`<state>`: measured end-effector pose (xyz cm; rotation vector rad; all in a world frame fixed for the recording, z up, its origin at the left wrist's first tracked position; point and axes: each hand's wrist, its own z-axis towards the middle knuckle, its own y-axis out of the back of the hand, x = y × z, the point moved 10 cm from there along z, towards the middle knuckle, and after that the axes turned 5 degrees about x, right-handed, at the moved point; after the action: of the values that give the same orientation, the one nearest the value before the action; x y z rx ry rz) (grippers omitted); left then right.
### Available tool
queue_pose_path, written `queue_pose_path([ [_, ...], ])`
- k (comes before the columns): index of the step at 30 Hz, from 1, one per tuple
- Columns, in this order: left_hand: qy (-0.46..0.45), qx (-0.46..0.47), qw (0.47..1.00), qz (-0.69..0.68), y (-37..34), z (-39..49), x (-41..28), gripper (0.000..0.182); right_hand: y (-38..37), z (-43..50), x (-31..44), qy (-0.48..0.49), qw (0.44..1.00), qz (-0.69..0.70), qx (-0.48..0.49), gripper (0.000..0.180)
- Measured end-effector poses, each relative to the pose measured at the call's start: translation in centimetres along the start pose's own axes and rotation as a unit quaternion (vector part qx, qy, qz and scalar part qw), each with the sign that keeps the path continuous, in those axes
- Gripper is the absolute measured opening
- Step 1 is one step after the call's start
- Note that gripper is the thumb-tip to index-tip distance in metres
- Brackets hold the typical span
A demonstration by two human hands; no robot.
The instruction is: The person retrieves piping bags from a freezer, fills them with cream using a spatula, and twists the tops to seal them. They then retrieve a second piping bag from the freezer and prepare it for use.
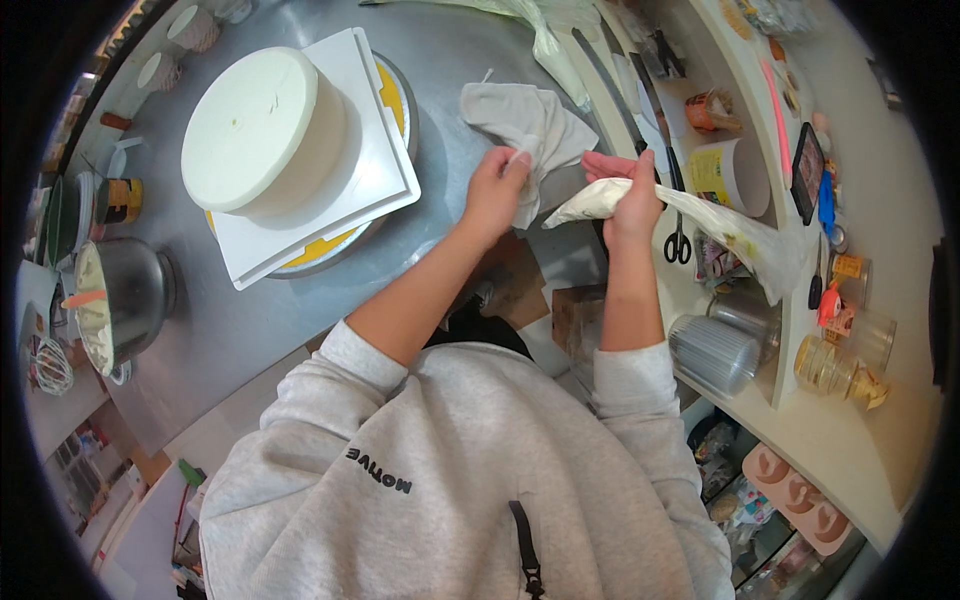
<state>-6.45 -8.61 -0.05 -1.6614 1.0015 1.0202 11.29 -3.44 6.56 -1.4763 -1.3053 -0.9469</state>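
My left hand point(495, 189) pinches the edge of a crumpled white cloth point(547, 120) lying at the right side of the steel table. In my right hand point(634, 214) rests a piping bag point(589, 204) filled with pale cream. Its tip points towards the cloth, and its loose clear end point(750, 247) trails off to the right over the shelf. Left of my hands stands a tall round cake point(247, 135) coated in smooth white cream. Beneath it are a white square board point(386, 176) and a round turntable with a yellow top point(319, 251).
A steel mixing bowl point(139, 307) with cream and an orange-handled tool stands at the left. Another piping bag point(559, 64) lies at the table's far right. Black-handled scissors point(677, 244), long knives point(611, 82) and a clear ribbed plastic container point(712, 352) occupy the right shelf.
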Motion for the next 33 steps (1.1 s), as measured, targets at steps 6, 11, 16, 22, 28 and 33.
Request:
queue_pose_path([
  [6, -0.047, 0.135, 0.986, 0.091, -5.2, -4.2, -2.6, 0.023, -2.1, 1.4, -1.3, 0.044, 0.996, 0.047, -0.054, 0.065],
  [11, -0.068, 0.114, 0.982, 0.136, -4.3, -3.8, -3.6, 0.024, -2.1, 1.2, -0.4, 0.055, 0.994, 0.067, -0.062, 0.069],
  [16, -0.137, 0.152, 0.97, 0.135, -5.8, -4.4, -4.9, 0.025, -1.8, 1.0, -0.3, 0.033, 0.995, 0.067, -0.071, 0.069],
  [22, -0.07, 0.109, 0.976, 0.174, -5.3, -4.4, -4.2, 0.024, -1.4, 0.4, 1.1, 0.085, 0.989, 0.097, -0.069, 0.069],
  [28, -0.093, 0.101, 0.97, 0.201, -5.4, -4.2, -3.9, 0.024, -1.2, -0.2, 1.4, 0.078, 0.988, 0.112, -0.073, 0.069],
  [33, -0.075, 0.083, 0.974, 0.198, -4.0, -3.0, -2.4, 0.026, -0.5, -2.3, 4.6, 0.113, 0.982, 0.135, -0.061, 0.069],
])
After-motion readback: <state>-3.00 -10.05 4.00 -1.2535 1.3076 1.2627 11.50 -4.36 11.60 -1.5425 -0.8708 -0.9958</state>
